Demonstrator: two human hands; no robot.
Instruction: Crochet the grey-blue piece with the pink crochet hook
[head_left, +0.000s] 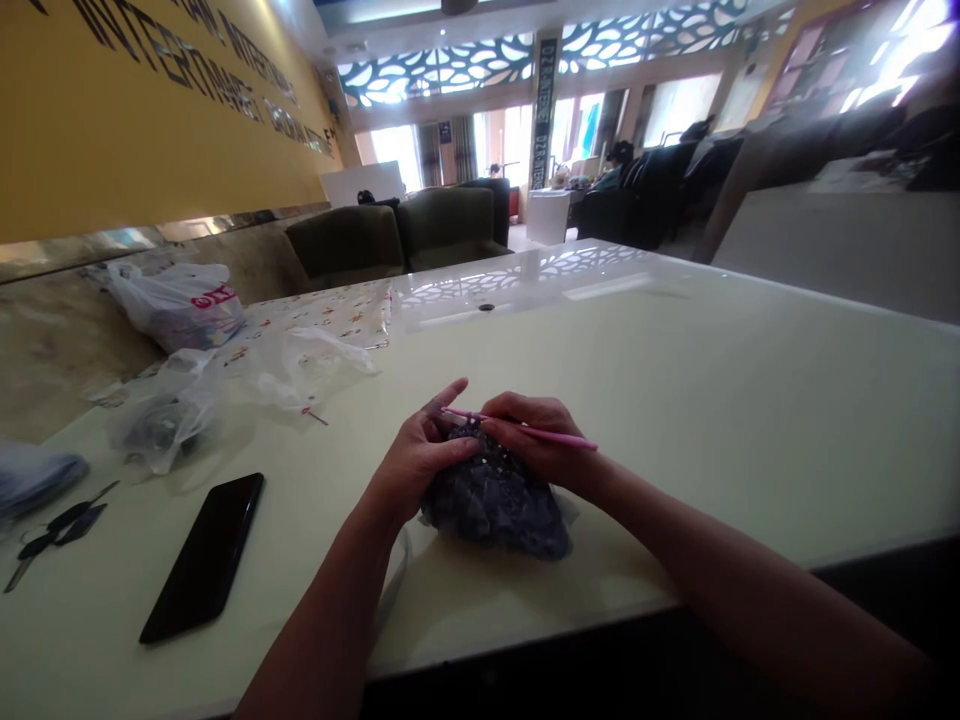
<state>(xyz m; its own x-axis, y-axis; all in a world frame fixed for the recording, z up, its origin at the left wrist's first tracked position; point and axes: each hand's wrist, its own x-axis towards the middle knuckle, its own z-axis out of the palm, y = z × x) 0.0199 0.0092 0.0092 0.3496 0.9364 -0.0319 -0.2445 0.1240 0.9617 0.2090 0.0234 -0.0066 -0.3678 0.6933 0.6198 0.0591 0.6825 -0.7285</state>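
Note:
My right hand (532, 430) is closed around a pink crochet hook (562, 437), its thin tip pointing left toward my left fingers. A dark bluish-purple crocheted piece (491, 500) rests on the table under both hands, bulging and lumpy, with some clear plastic showing about it. My left hand (416, 455) grips its upper left edge between thumb and fingers, with the index finger stretched up and away. Fine stitches at the hook's tip are too small to make out.
On the white table (675, 400), a black phone (204, 555) and keys (60, 530) lie at the left. Beyond them are a crumpled clear bag (169, 415), another thin bag (300, 365), and a white carrier bag (184, 305). Armchairs (446, 225) stand past the far edge.

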